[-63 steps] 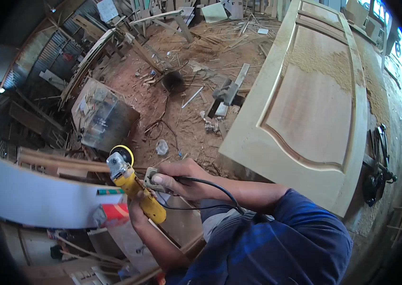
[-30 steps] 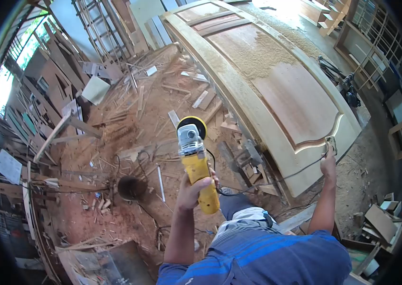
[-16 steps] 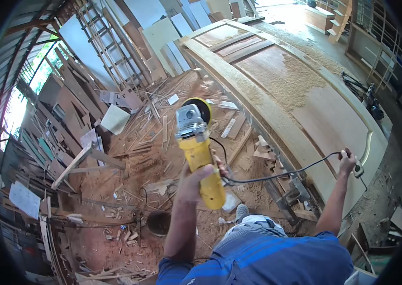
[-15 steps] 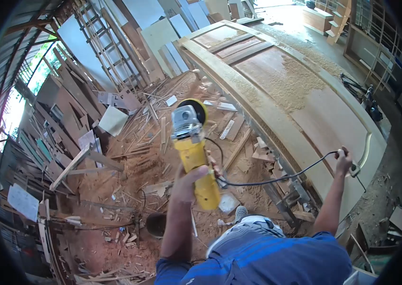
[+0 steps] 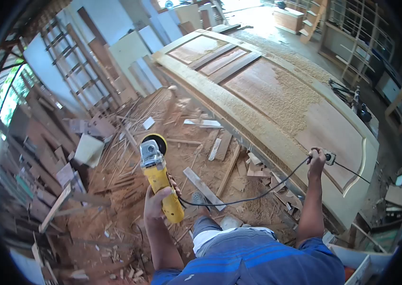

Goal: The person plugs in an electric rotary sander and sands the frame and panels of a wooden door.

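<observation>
My left hand (image 5: 157,202) is wrapped round the body of a yellow angle grinder (image 5: 164,184), held up over the littered floor. The grinder's grey metal head and round disc (image 5: 157,142) point away from me. A black power cord (image 5: 258,195) runs from the grinder's rear across to my right hand (image 5: 317,161), whose fingers are closed on its end over the near part of a wooden panelled door (image 5: 327,127). Right beside those fingers is a small socket box (image 5: 329,157), with another cord leading off to the right. Whether my fingers also touch the box I cannot tell.
Sawdust (image 5: 296,102) lies over the door, which rests on a raised support. Scrap boards and offcuts (image 5: 205,187) cover the floor around my foot (image 5: 200,197). A ladder (image 5: 75,66) and sheets lean at the back left. A black tool (image 5: 353,99) lies by the door's right edge.
My view has shifted, and the grinder now appears further left and lower. My right hand has come left in view with the cord, and the socket box beside it shows more clearly.
</observation>
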A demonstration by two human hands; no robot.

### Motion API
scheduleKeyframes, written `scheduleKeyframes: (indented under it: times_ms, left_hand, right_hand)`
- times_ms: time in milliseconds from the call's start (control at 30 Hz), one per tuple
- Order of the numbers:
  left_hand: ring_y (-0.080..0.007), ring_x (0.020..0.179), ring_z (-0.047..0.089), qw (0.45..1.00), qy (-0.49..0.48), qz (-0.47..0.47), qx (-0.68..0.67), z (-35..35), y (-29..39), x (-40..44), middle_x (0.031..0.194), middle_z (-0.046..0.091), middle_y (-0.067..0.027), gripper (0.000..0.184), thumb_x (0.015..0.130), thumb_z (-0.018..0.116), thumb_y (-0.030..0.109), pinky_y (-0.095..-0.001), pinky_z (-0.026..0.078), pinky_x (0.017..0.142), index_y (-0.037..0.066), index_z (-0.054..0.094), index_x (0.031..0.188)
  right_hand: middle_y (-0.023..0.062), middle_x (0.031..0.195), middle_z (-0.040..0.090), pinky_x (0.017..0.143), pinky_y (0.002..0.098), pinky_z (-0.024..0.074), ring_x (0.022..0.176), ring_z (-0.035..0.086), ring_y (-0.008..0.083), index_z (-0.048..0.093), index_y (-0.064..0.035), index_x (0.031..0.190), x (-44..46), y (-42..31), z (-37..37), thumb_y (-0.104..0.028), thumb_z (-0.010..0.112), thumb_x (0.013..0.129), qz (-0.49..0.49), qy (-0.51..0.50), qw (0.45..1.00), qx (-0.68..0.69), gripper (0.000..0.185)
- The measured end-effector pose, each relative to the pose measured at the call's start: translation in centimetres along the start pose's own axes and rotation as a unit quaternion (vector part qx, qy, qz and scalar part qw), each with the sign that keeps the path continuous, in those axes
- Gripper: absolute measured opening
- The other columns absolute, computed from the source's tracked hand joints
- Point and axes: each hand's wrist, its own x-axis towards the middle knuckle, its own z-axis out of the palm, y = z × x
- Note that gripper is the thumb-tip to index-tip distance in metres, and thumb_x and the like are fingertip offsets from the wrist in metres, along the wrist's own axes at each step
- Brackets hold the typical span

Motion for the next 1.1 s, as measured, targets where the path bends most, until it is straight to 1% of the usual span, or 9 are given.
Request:
scheduleKeyframes:
  times_ms: [100,200,400,500,600,733,833,1067,1100]
  left_hand:
    - [-0.0278,0.095,0.071,0.999,-0.037,-0.036,0.017,-4.8,-0.1,7.1,0.109,0.067,-0.0133,0.063,0.084,0.080,0.025,-0.0458,0.060,0.086,-0.001,0.053,0.134]
    - [-0.0308,0.097,0.072,0.993,-0.093,-0.074,0.015,-8.5,0.2,15.5,0.108,0.067,-0.0149,0.074,0.078,0.082,0.033,-0.0505,0.061,0.088,-0.002,0.052,0.136]
    - [-0.0317,0.095,0.073,0.936,-0.275,-0.216,-0.050,-6.9,-1.0,27.0,0.107,0.067,-0.0148,0.064,0.080,0.080,0.027,-0.0502,0.061,0.090,-0.002,0.055,0.131]
    - [-0.0277,0.102,0.072,0.872,-0.388,-0.298,-0.016,-4.3,-2.8,28.7,0.109,0.068,-0.0131,0.062,0.078,0.078,0.023,-0.0437,0.060,0.090,0.000,0.056,0.131]
    - [-0.0251,0.101,0.071,0.798,-0.484,-0.358,-0.021,-1.3,-3.1,27.0,0.110,0.069,-0.0096,0.054,0.083,0.077,0.022,-0.0398,0.059,0.087,0.003,0.058,0.129]
    - [-0.0271,0.103,0.072,0.741,-0.559,-0.367,0.059,-0.6,-2.2,23.9,0.108,0.070,-0.0118,0.054,0.082,0.078,0.028,-0.0387,0.059,0.086,0.001,0.061,0.126]
    - [-0.0275,0.105,0.072,0.731,-0.570,-0.373,0.051,-2.1,-1.5,22.2,0.110,0.071,-0.0124,0.055,0.082,0.078,0.029,-0.0391,0.059,0.086,0.001,0.061,0.126]
    - [-0.0329,0.108,0.073,0.681,-0.604,-0.407,0.080,-8.8,0.4,16.2,0.112,0.069,-0.0133,0.056,0.080,0.078,0.029,-0.0461,0.059,0.096,-0.001,0.061,0.125]
    - [-0.0333,0.109,0.073,0.672,-0.613,-0.406,0.083,-9.9,0.5,15.1,0.112,0.069,-0.0132,0.057,0.080,0.079,0.029,-0.0462,0.059,0.097,-0.001,0.061,0.125]
  right_hand:
    - [0.0010,0.071,0.056,0.045,0.0249,0.0367,0.053,0.047,0.0083,0.066,-0.0053,0.102,0.0,1.7,-2.3,-0.009,0.060,0.088,-0.026,0.117,0.986,0.118,0.015]
    - [-0.0042,0.068,0.046,0.048,0.0256,0.0325,0.053,0.040,0.0069,0.065,-0.0076,0.103,-7.6,-6.1,-0.6,-0.010,0.060,0.091,0.009,0.251,0.960,0.123,0.014]
    - [-0.0071,0.069,0.042,0.046,0.0256,0.0296,0.052,0.033,0.0060,0.065,-0.0120,0.104,-28.7,-10.1,-7.8,-0.014,0.062,0.100,-0.077,0.488,0.868,0.061,0.005]
    - [-0.0057,0.070,0.042,0.046,0.0257,0.0328,0.052,0.034,0.0062,0.065,-0.0115,0.105,-43.4,-10.2,-7.7,-0.013,0.065,0.099,-0.039,0.632,0.773,0.031,0.006]
    - [-0.0026,0.072,0.048,0.046,0.0260,0.0351,0.052,0.038,0.0069,0.066,-0.0095,0.113,-56.3,-11.6,-3.8,-0.009,0.069,0.096,-0.124,0.764,0.632,0.044,0.017]
    - [-0.0018,0.072,0.049,0.046,0.0271,0.0369,0.052,0.040,0.0080,0.064,-0.0078,0.115,-65.4,-11.5,0.2,-0.005,0.068,0.095,-0.244,0.817,0.521,0.038,0.021]
    - [0.0000,0.073,0.050,0.047,0.0277,0.0379,0.052,0.042,0.0104,0.064,-0.0074,0.115,-71.1,-11.2,1.7,-0.005,0.068,0.095,-0.266,0.818,0.506,0.057,0.020]
    - [0.0045,0.078,0.054,0.049,0.0297,0.0409,0.056,0.047,0.0168,0.061,-0.0054,0.112,-81.3,-11.8,8.0,-0.005,0.065,0.094,-0.279,0.910,0.308,0.011,0.018]
    - [0.0041,0.078,0.053,0.049,0.0296,0.0408,0.057,0.047,0.0165,0.061,-0.0059,0.111,-84.5,-8.9,5.3,-0.006,0.065,0.095,-0.280,0.893,0.351,0.019,0.017]
